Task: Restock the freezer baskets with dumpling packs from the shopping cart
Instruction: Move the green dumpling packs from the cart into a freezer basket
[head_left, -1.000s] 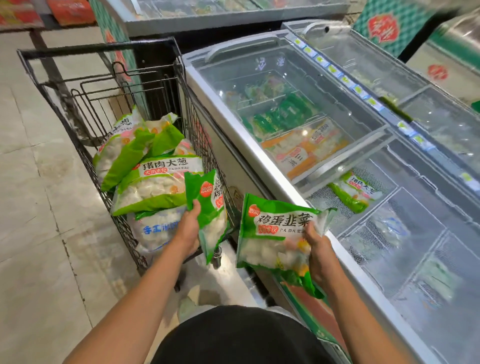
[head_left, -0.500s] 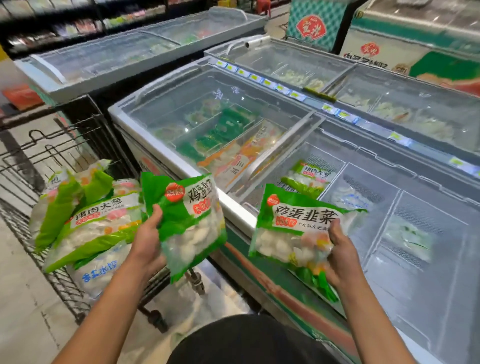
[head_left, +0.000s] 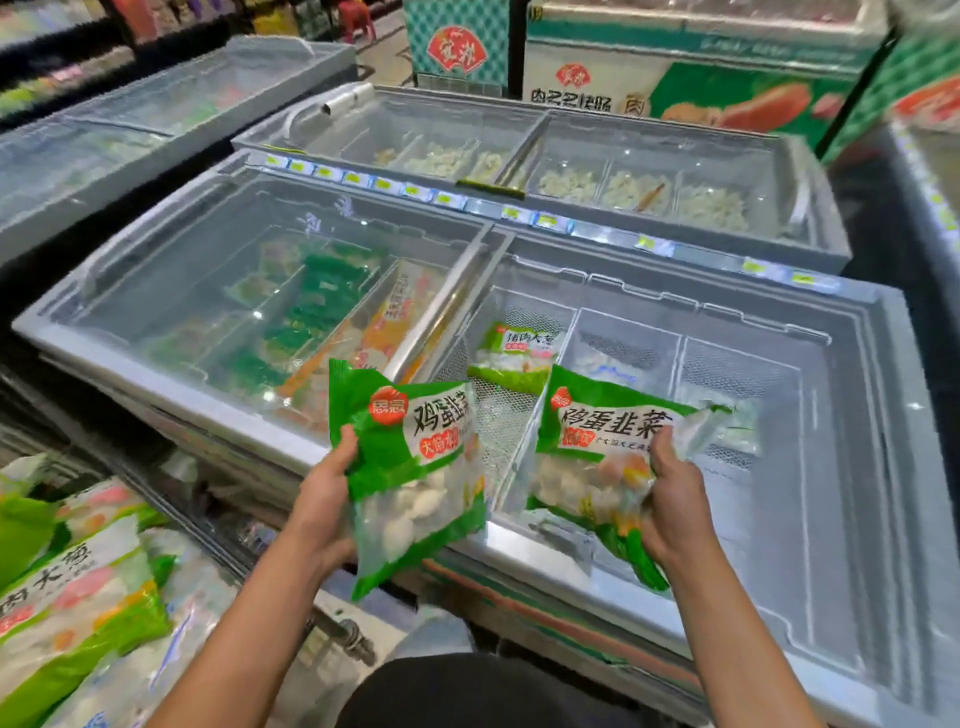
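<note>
Head view: both packs have swung from the cart side to the freezer's open section. The left hand (head_left: 324, 512) grips one dumpling pack (head_left: 410, 467) above the rim, while the right hand (head_left: 675, 499) grips another pack (head_left: 597, 447) over the wire baskets (head_left: 737, 374). Dropping them in looks next; more packs wait in the cart (head_left: 78, 587).

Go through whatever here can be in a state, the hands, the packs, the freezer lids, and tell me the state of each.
Left hand: grips the left dumpling pack.
Right hand: grips the right dumpling pack.
Left freezer lid: closed.
Right side of the freezer: open, baskets exposed.
Basket pack: lying in the left basket.
</note>
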